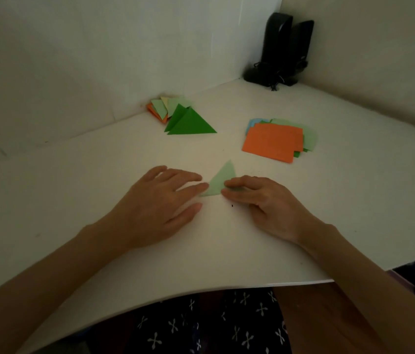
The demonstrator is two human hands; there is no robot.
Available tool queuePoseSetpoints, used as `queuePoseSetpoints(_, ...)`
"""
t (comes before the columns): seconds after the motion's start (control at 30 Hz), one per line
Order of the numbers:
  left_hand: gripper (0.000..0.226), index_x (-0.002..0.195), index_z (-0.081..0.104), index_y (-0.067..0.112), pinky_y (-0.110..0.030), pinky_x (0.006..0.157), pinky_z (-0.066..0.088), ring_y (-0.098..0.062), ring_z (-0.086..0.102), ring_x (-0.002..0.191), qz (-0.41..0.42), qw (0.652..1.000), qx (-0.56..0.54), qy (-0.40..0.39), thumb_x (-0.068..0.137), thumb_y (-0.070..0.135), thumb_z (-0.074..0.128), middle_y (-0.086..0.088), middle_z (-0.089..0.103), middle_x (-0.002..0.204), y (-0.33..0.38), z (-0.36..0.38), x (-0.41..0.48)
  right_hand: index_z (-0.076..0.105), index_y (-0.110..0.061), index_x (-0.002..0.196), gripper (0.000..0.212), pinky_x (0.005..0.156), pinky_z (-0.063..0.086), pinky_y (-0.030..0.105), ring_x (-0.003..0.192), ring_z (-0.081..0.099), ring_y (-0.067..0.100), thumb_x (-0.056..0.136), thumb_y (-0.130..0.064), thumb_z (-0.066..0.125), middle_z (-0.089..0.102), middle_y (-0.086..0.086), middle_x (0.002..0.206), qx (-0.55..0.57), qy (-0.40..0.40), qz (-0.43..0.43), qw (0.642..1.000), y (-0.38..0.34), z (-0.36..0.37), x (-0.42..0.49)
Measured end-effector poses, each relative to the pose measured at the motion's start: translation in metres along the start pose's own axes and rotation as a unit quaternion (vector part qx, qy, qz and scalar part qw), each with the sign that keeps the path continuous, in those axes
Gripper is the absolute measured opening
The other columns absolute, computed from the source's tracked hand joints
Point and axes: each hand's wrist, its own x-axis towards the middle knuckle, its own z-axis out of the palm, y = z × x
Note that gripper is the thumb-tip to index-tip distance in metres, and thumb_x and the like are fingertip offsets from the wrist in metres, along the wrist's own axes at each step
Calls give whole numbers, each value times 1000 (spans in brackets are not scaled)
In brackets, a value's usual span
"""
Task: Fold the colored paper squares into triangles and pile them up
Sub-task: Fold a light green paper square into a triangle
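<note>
The pale green triangle (219,182) lies flat on the white surface (341,205) between the two hands, apex pointing away from the person. The left hand (160,203) lies flat with straight, spread fingers (198,186), one fingertip touching the triangle's left edge, while the right hand (262,200) presses its lightly bent forefinger and thumb tips down on the right corner. Farther back sit the pile of folded triangles (188,121) and, to its right, the stack of squares (272,143), orange on top.
</note>
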Motion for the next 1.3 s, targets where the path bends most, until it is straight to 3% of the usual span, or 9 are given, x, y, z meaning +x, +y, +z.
queuePoseSetpoints(0.33,42,116,62,24,-31,82,48,-19,60,104,-7,997,-73,9,94,38,30,4,62,119,1,12,-4,69,-13,114,56,92,49,32,108,61,23,74,-12,29,64,5,121,66,-33,55,996,-2,-6,0)
queuePoseSetpoints(0.43,41,116,62,25,-29,80,48,-17,58,105,-14,995,-96,21,94,40,31,5,61,118,3,15,-6,67,-7,114,44,93,42,26,105,59,24,79,-9,41,64,9,115,154,-31,137,978,-2,-14,11)
queuePoseSetpoints(0.57,41,117,61,26,-28,79,47,-16,57,105,-7,996,-90,24,94,42,31,6,60,119,1,16,-6,59,-12,124,39,93,33,28,109,44,24,88,-26,63,52,7,121,47,-85,165,981,-2,-8,29)
queuePoseSetpoints(0.7,45,119,61,26,-24,79,44,-11,55,103,-51,988,-139,50,92,44,30,7,59,118,1,13,-5,61,-11,103,20,85,34,33,92,41,17,85,-18,65,58,5,105,51,-54,140,987,-7,-8,38)
queuePoseSetpoints(0.83,31,118,59,26,-15,80,44,-2,57,97,-204,905,-356,110,91,39,52,9,57,113,-4,2,6,63,-10,90,8,76,35,18,85,47,6,85,-13,68,61,-3,90,137,30,141,980,-12,-11,37)
queuePoseSetpoints(0.97,32,102,61,17,-23,62,53,-16,70,80,-331,667,-664,67,79,40,58,-8,71,95,7,-13,20,63,-10,84,7,82,34,13,85,48,7,84,-17,64,55,-16,86,137,145,61,978,-16,-11,37)
queuePoseSetpoints(1.0,38,104,59,15,-25,62,54,-19,70,80,-329,640,-692,59,76,41,59,-9,72,92,10,-14,22,64,-10,84,9,82,35,15,85,49,8,85,-18,63,57,-15,86,128,159,38,978,-16,-11,38)
queuePoseSetpoints(1.13,40,116,52,18,-23,66,54,-17,69,81,-286,645,-703,87,82,3,64,-8,72,86,12,-11,23,64,-6,81,7,83,39,29,89,56,19,86,-11,61,66,1,90,60,200,-52,977,-15,-1,39)
queuePoseSetpoints(1.3,37,110,58,18,-22,68,54,-11,65,72,-269,653,-699,110,82,-6,61,-1,68,72,10,-3,18,60,-13,89,9,90,38,29,102,47,21,88,-22,63,63,6,109,14,208,-61,976,-16,9,34)
